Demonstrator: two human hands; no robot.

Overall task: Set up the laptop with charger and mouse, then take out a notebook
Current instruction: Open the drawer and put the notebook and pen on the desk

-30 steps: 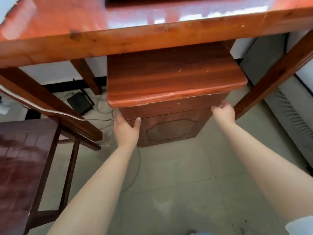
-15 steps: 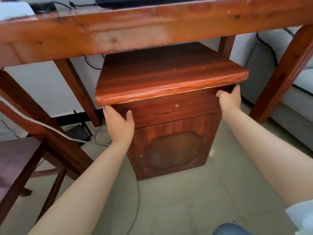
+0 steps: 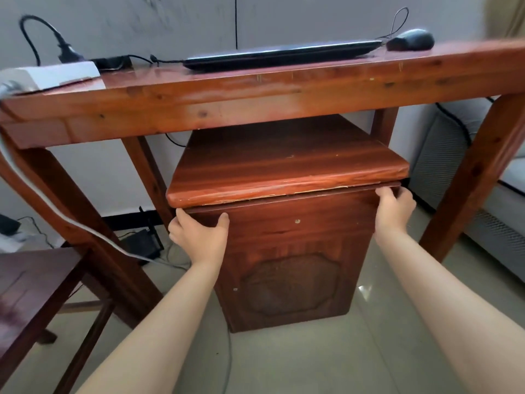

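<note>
A closed black laptop (image 3: 281,54) lies on the wooden desk (image 3: 255,89), with a black mouse (image 3: 410,39) at its right end and a charger cable (image 3: 159,60) plugged in at its left. Below the desk stands a dark wooden cabinet (image 3: 287,260) with an overhanging top. My left hand (image 3: 200,237) grips the drawer front's left edge just under that top. My right hand (image 3: 395,209) grips its right edge. The drawer front sits slightly out from the cabinet. No notebook is in view.
A white power strip (image 3: 51,73) with a black plug (image 3: 68,54) lies at the desk's left end, its white cable (image 3: 71,220) hanging down. A dark wooden chair (image 3: 31,291) stands at the left, a grey sofa (image 3: 483,177) at the right. Cables and a black box (image 3: 143,245) lie on the floor.
The view has tilted upward, so the desk top with laptop and mouse now shows. Both hands stay at the drawer front's sides, which now shows a thin gap under the cabinet top.
</note>
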